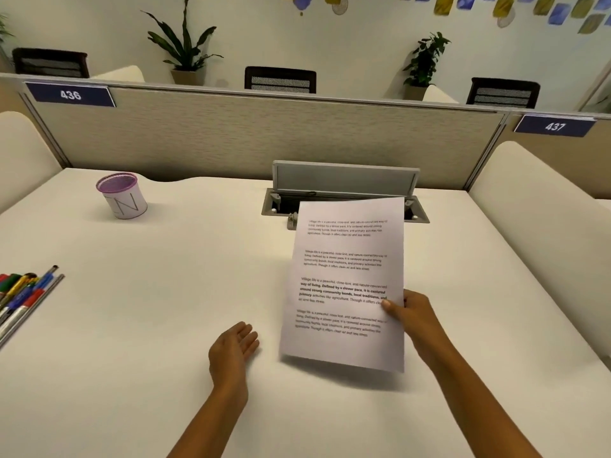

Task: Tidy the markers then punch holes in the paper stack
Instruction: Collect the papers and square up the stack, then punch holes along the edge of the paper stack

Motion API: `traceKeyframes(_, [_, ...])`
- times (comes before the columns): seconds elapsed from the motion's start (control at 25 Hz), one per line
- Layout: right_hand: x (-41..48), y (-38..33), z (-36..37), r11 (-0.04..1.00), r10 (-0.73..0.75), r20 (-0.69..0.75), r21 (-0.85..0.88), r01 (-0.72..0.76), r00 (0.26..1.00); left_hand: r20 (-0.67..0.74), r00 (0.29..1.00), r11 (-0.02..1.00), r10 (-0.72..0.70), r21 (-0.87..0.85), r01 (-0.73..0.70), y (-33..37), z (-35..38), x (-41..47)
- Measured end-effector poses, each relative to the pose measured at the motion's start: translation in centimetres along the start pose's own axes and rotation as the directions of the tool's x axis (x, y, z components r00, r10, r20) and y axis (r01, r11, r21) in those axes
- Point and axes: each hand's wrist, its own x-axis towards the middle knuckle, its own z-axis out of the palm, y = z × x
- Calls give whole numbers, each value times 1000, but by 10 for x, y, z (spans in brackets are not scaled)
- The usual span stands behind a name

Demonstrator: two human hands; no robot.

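Note:
My right hand [411, 314] grips the right edge of a printed paper stack [344, 279] and holds it lifted and tilted above the white desk [165, 325]. To the left of the paper's lower corner, my left hand [233, 350] hovers open, palm up, with nothing in it. Several coloured markers and pens [23, 297] lie in a loose bunch at the desk's left edge. At the back left stands a purple mesh pen cup [121, 195], which looks empty. A small metal piece [291, 222], partly hidden by the paper, sits behind the stack's top left corner.
A grey cable hatch [344, 180] stands open at the desk's back edge, behind the paper. A beige partition [264, 133] with number plates 436 and 437 closes off the far side. Cream side panels flank the desk left and right.

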Motion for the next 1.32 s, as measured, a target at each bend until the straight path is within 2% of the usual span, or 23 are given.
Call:
traceKeyframes(0.12, [15, 10, -12, 992, 97, 25, -82, -95, 995, 15, 1000, 995, -23, 101, 22, 1, 1, 12])
traceKeyframes(0.2, [26, 14, -17, 982, 131, 47, -144, -123, 990, 16, 1000, 978, 14, 209, -17, 3, 9, 20])
traceKeyframes(0.36, [42, 17, -26, 964, 140, 62, -236, -121, 988, 32, 992, 905, 125, 407, -127, 27, 43, 43])
traceKeyframes(0.6, [59, 24, -31, 930, 136, 22, -348, -120, 991, 149, 976, 830, 159, 516, -214, 61, 131, 92])
traceKeyframes(0.76, [67, 31, -34, 922, 170, -1, -354, -160, 985, 183, 981, 846, 72, 510, -157, 60, 190, 125])
traceKeyframes(0.92, [69, 36, -35, 919, 182, -46, -348, -186, 982, 238, 968, 930, -83, 367, -11, 59, 226, 153])
traceKeyframes(1.2, [70, 44, -33, 919, 166, -75, -350, -182, 983, 189, 976, 974, -105, 216, 64, 60, 258, 176])
traceKeyframes(1.32, [71, 44, -33, 915, 159, -74, -364, -175, 985, 200, 975, 974, -95, 220, 50, 64, 262, 175])
